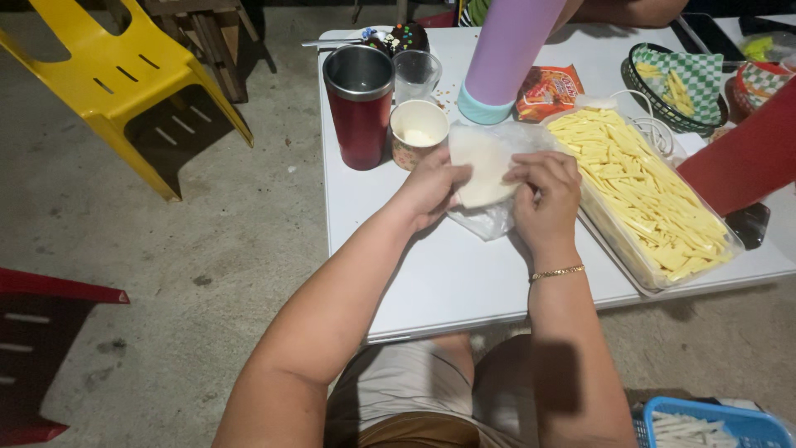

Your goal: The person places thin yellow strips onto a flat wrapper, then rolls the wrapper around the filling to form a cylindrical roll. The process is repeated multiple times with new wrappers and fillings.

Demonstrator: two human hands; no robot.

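Both my hands work at a thin white round wrapper [483,163] that lies on a clear plastic bag [489,217] on the white table [464,274]. My left hand [431,187] pinches the wrapper's left edge. My right hand [546,196], with a gold bracelet at the wrist, grips its right edge. Just right of my right hand stands a clear rectangular container [647,274] full of pale yellow sticks [638,182]. A small paper cup [419,131] with white stuff inside stands just beyond my left hand.
A red steel tumbler [359,108], a clear plastic cup [415,73], a tall lilac bottle [502,58], an orange snack packet [547,90] and a black basket of fries [676,83] crowd the table's far side. A yellow chair [116,75] stands left; a blue basket [713,423] sits by my knee.
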